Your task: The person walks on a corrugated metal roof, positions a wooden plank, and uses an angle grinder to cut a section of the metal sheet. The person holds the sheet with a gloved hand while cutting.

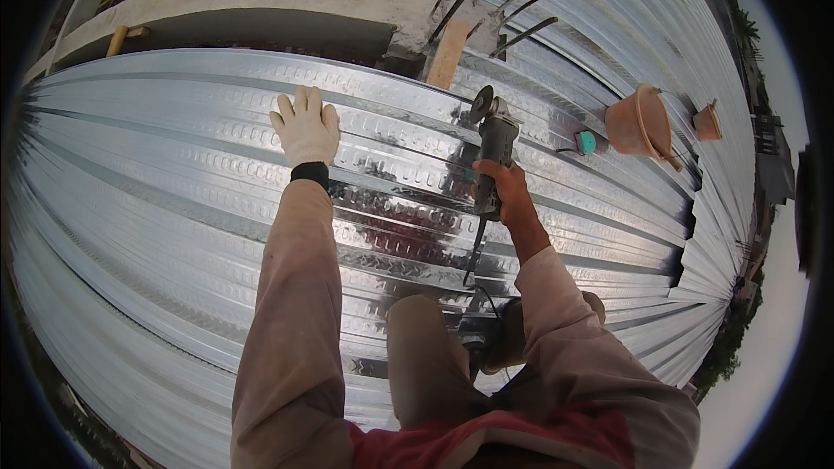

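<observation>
Fingers of the gloved left hand (305, 128) lie spread flat on the corrugated metal sheet (156, 208), upper centre of frame. Just right, the bare right hand (506, 194) is clamped around an angle grinder (493, 143), disc on the sheet.

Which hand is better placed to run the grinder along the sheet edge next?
Right, probably. The right hand grips the angle grinder, its disc at the far edge of the ribbed metal sheet. The gloved left hand lies flat on the sheet, bracing it.

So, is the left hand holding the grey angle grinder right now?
No: the white-gloved left hand lies flat on the ribbed silver metal decking sheet, while the bare right hand has the grey angle grinder.
</observation>
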Demonstrator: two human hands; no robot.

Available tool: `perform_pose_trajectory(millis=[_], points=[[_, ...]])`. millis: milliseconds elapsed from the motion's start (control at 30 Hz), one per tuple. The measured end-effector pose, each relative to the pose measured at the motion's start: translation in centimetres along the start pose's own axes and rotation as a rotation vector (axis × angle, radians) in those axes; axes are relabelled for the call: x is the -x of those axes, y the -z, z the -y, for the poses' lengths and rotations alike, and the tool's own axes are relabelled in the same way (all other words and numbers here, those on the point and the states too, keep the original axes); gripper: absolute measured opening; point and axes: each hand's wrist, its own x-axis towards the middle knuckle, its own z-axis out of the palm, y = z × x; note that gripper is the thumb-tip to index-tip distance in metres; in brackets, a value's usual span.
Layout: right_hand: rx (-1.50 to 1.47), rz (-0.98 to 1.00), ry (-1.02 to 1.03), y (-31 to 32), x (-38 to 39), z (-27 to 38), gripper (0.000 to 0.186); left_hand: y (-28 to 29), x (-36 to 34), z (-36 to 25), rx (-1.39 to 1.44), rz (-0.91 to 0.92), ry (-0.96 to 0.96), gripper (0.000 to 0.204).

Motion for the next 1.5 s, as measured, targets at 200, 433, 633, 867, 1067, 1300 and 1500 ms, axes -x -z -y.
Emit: perform_pose_trajectory(millis=[200,433,633,867,1067,1300,1500], points=[[0.022,-0.05,-0.051,-1.3,0.3,1.7,0.036,-0.4,0.2,-0.8,-0.035,-0.036,-0.009,0.044],[0.064,-0.084,-0.058,-2.0,0.1,2.2,0.039,0.0,-0.2,-0.5,0.004,0.01,0.013,0.043],[0.068,-0.091,-0.098,-1.8,0.8,3.8,0.04,-0.2,-0.4,-0.8,-0.034,0.005,-0.008,0.043],[0.03,-0.017,-0.029,-0.9,-1.0,3.0,0.039,-0.5,-0.3,0.0,-0.037,0.0,-0.005,0.042],[-0.03,-0.06,-0.124,0.1,0.6,3.6,0.036,-0.1,-1.3,-1.8,0.017,0.035,-0.009,0.044],[0.034,-0.079,-0.14,-1.1,0.0,4.4,0.037,0.1,-0.7,-0.2,0.001,0.023,0.026,0.043],[0.028,-0.064,-0.166,-0.5,0.4,5.6,0.04,-0.1,-1.3,-0.5,0.028,0.043,0.02,0.043]])
